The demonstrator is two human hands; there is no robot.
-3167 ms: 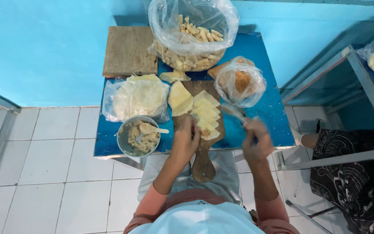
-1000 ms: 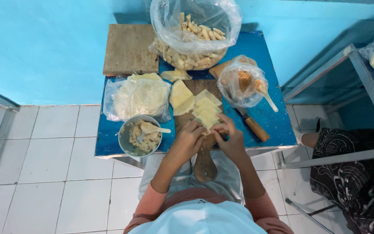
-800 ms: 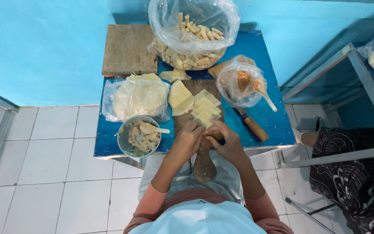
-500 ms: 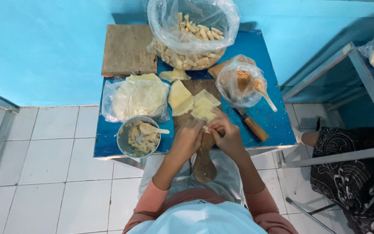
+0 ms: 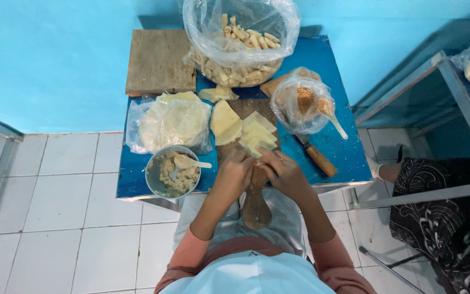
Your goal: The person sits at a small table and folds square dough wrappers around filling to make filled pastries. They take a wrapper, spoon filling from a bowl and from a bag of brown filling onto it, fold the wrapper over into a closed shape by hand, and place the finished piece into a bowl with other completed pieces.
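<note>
Left hand (image 5: 234,173) and right hand (image 5: 282,173), fingers pinched on thin pale square wrapper (image 5: 254,148).

My left hand (image 5: 236,173) and right hand (image 5: 283,173) met over the wooden paddle board (image 5: 256,204), fingers pinching a pale wrapper (image 5: 255,148) at the near end of the stack (fanned squares). A metal bowl of filling (image 5: 173,171) sat just left; a knife (image 5: 316,156) lay right.
</note>
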